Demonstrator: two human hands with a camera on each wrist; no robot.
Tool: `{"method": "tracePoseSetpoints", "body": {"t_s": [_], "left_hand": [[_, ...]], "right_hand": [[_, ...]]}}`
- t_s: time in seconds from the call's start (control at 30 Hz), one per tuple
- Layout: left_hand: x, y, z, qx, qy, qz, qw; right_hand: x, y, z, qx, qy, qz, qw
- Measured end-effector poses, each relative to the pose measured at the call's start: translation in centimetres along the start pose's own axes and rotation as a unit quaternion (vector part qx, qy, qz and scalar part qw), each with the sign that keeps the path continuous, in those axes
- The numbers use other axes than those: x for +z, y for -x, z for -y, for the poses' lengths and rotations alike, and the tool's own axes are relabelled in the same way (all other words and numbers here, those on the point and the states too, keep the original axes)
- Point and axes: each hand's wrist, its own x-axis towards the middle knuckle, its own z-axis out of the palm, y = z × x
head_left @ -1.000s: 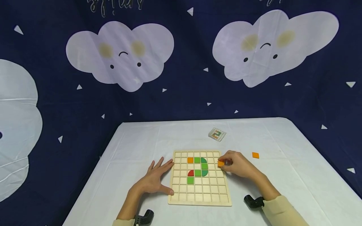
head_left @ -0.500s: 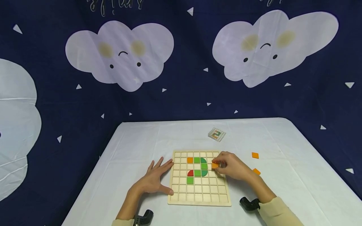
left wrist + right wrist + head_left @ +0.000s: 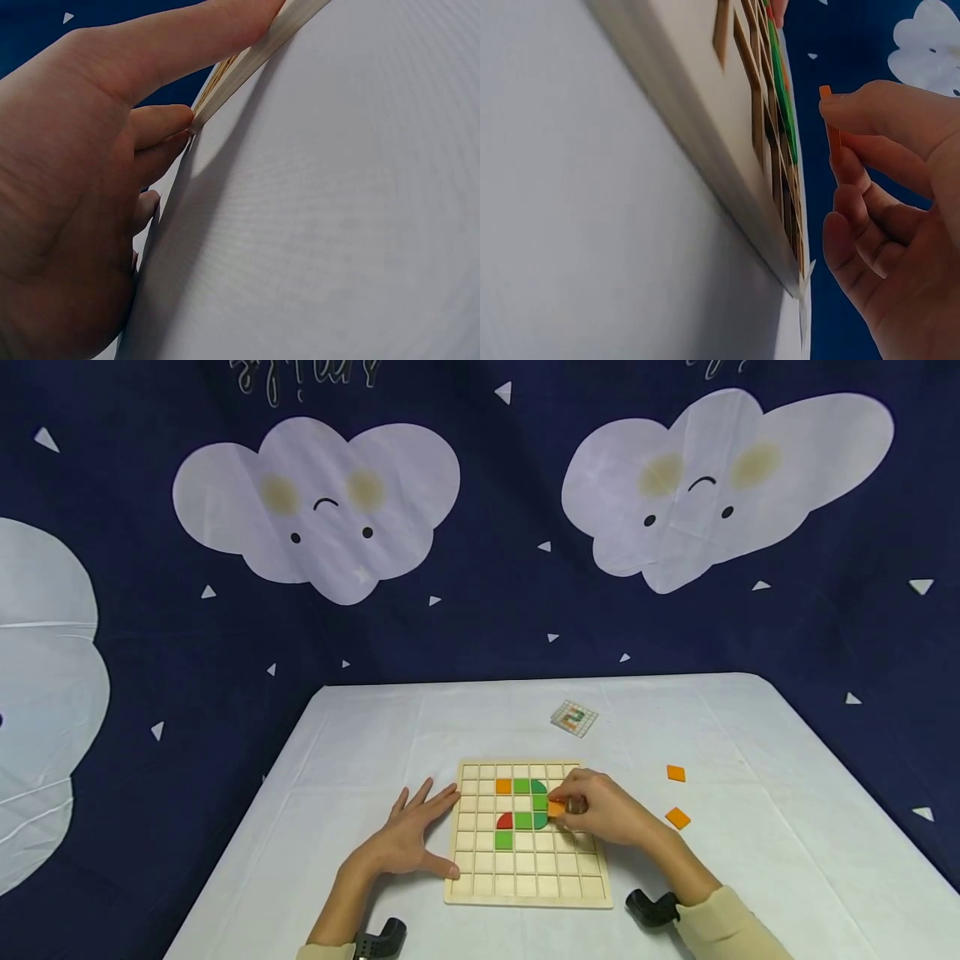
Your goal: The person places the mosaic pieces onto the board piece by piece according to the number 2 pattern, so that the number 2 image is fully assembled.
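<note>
A square wooden grid board [image 3: 529,905] lies on the table with several coloured tiles in its cells. Among them are an orange square [image 3: 503,787], green squares such as this green tile [image 3: 503,840], dark green rounded pieces and a red quarter-round tile [image 3: 505,821]. My left hand [image 3: 405,839] is spread at the board's left side, thumb and index fingertip touching its edge. Over the right part of the grid, my right hand [image 3: 603,808] pinches an orange square tile [image 3: 830,120] between thumb and fingers. In the right wrist view that tile stands apart from the board's surface.
Two orange tiles [image 3: 676,773] lie on the white table [image 3: 375,735] right of the board. Behind the board is a small card [image 3: 575,718] printed with a coloured grid figure. A dark blue cloth with clouds [image 3: 480,635] hangs behind the table.
My right hand has moved left over the board with the orange tile, toward the green pieces. A second orange tile on the table has come into sight from behind the right arm. My left hand stays put.
</note>
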Motion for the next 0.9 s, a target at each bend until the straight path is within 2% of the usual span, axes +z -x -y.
{"method": "tracePoseSetpoints", "body": {"t_s": [0.33,0.47,0.6,0.9], "left_hand": [[0.0,-0.1,0.0,-0.002,-0.002,0.004,1.0],[0.1,-0.1,0.0,-0.009,-0.003,0.006,0.9999],[0.1,0.0,0.1,-0.012,-0.001,0.005,0.9999],[0.1,-0.1,0.1,0.0,0.006,0.001,1.0]], "right_hand": [[0.8,-0.5,0.9,-0.028,0.049,0.007,0.998],[1.2,-0.6,1.4,-0.042,0.043,0.013,0.998],[1.5,-0.7,1.9,-0.038,0.042,0.024,0.998],[2.7,-0.9,3.0,-0.044,0.045,0.054,0.997]]}}
